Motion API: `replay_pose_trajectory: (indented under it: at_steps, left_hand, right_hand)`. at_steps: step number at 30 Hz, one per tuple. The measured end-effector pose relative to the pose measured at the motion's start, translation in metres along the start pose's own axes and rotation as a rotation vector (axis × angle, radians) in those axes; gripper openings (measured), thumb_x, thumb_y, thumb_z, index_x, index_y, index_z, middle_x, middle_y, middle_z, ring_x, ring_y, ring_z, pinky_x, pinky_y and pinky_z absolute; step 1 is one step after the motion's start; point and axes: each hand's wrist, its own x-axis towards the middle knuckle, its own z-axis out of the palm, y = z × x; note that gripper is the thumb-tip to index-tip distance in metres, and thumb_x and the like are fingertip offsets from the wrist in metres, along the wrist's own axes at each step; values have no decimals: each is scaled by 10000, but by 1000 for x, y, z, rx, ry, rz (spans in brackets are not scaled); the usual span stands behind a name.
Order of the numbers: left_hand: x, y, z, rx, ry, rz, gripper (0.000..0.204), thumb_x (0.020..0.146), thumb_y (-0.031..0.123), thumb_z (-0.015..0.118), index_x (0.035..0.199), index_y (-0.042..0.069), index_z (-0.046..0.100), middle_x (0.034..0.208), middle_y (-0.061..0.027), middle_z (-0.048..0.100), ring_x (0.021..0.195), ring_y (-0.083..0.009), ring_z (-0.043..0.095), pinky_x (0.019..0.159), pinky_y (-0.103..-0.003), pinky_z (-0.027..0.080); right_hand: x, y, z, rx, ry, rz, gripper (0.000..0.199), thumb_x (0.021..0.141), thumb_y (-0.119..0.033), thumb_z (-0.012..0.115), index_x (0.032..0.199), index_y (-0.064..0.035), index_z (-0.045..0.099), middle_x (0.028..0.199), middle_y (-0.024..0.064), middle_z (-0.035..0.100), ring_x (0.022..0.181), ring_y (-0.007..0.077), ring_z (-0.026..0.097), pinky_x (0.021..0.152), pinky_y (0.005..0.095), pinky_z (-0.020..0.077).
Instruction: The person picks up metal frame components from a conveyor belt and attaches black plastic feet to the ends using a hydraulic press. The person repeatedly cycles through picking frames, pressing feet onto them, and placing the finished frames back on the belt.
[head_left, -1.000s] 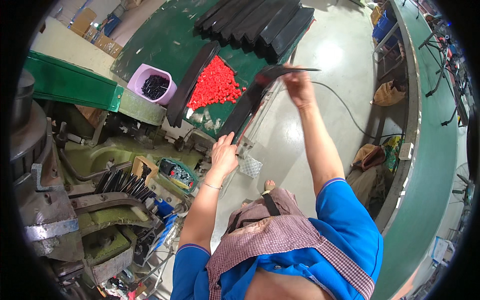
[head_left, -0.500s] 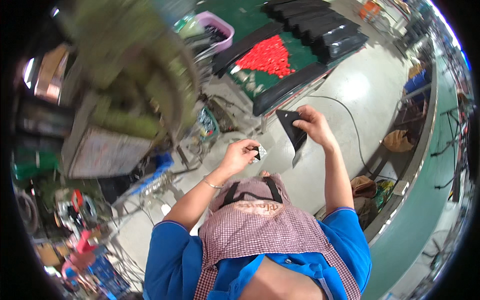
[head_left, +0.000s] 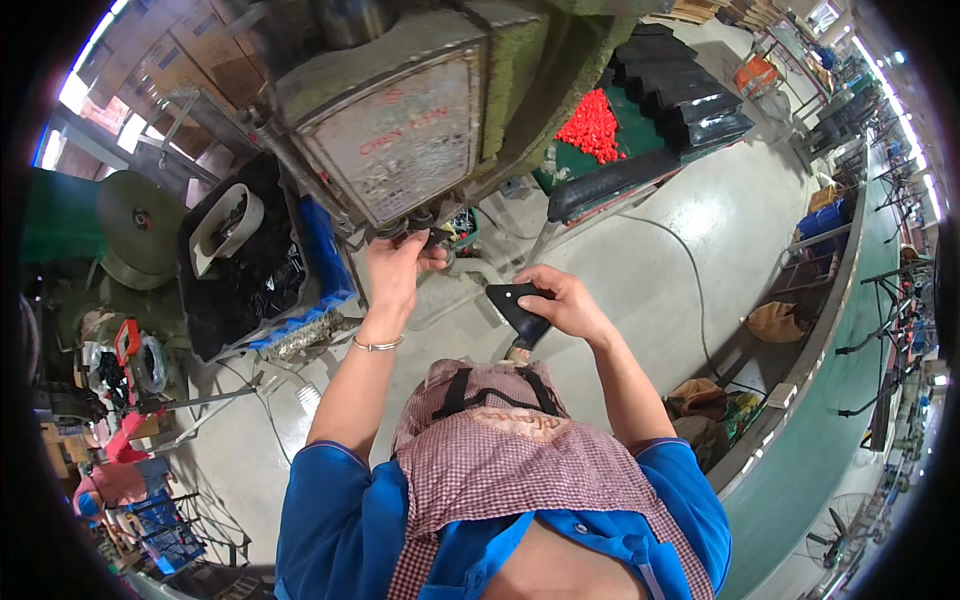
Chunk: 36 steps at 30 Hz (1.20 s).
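A machine (head_left: 395, 140) with a worn pale front panel stands ahead of me on the left. My left hand (head_left: 393, 272) is raised to its lower end, its fingers closed in a pinch against the dark parts there. What sits between those fingers is too hidden to make out. Lower and to the right, my right hand (head_left: 565, 305) grips a flat black piece (head_left: 513, 308) by one side, thumb on top. The piece is wide at its upper end, has a small pale hole, and tapers downward toward my apron.
Left of the machine sits a black bin (head_left: 270, 300) of small dark parts, with a pale oval container (head_left: 232, 235) in it. Beyond my right hand, a green-topped table bears red pieces (head_left: 590, 128) and black sheets (head_left: 670, 80). A cable (head_left: 695, 240) crosses the floor; a green conveyor (head_left: 860, 430) runs along the right.
My left hand has moved left and up to the machine's lower end. My right hand has come down and left with the black piece. The view has turned toward the machine.
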Motion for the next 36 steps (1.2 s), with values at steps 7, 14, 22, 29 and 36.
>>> replay_pose_trajectory:
  at_steps: [7,14,22,29,36]
  left_hand:
    - [11,-23,-17,21,7,-143,47,921,50,594,955,22,577,869,-66,631,679,-189,663,551,-315,574]
    - [17,-33,-25,81,37,-141,78,918,6,563,975,21,613,928,-47,646,821,-131,633,681,-278,543]
    - [12,-24,-23,-293,-56,-157,154,938,58,565,1068,-25,574,1049,-103,621,954,-204,616,834,-346,524]
    - [1,-27,-14,55,28,-76,119,867,27,650,947,1,566,897,-46,611,785,-128,593,641,-263,465]
    - [-3,-30,-5,28,126,-33,151,863,-46,625,947,58,556,901,-19,615,791,-126,595,661,-259,487]
  right_hand:
    - [50,-31,49,-69,120,-212,304,829,-51,679,1129,-12,648,919,68,676,795,102,605,735,268,500]
    - [91,-54,79,-256,369,-197,233,747,-68,680,967,6,690,845,178,690,733,269,678,672,344,520]
    - [101,-18,81,-351,367,-195,245,729,-105,651,938,17,684,857,229,660,812,392,650,745,406,534]
    - [97,0,-56,-394,422,-240,386,763,-274,708,1069,-42,666,889,192,677,830,365,665,755,435,532]
    - [150,102,-274,-876,971,204,203,757,-198,684,928,-88,698,963,151,671,943,327,654,795,436,535]
